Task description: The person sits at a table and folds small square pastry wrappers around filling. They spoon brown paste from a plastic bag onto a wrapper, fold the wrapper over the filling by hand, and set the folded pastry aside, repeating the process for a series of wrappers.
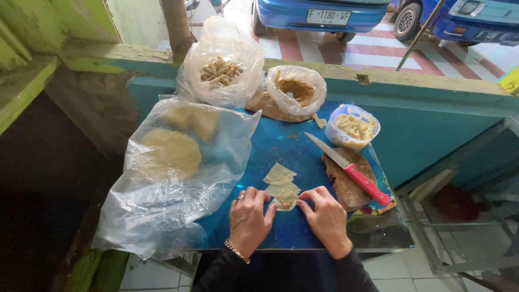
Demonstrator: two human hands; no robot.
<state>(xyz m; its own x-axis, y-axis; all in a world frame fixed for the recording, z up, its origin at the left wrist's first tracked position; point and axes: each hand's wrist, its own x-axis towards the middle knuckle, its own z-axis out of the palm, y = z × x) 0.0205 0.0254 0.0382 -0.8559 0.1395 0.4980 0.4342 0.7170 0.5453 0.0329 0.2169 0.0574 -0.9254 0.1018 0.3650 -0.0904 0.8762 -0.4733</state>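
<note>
On a blue table top (pixel 303 162), my left hand (pixel 248 219) and my right hand (pixel 324 213) pinch the edges of a small pale dough wrapper (pixel 286 201) with a bit of brown filling on it. The fingertips of both hands touch it from either side. Just beyond it lie two or three more flat wrapper pieces (pixel 280 176). My left wrist wears a bead bracelet and one finger a ring.
A large clear plastic bag of round dough sheets (pixel 170 157) covers the table's left. At the back stand a bag of rolled snacks (pixel 220 70), a bag of brown filling (pixel 296 89) and a tub of pale filling (pixel 354 127). A red-handled knife (pixel 351 170) lies on a wooden board (pixel 346 189). Parked blue vehicles (pixel 319 13) stand beyond the wall.
</note>
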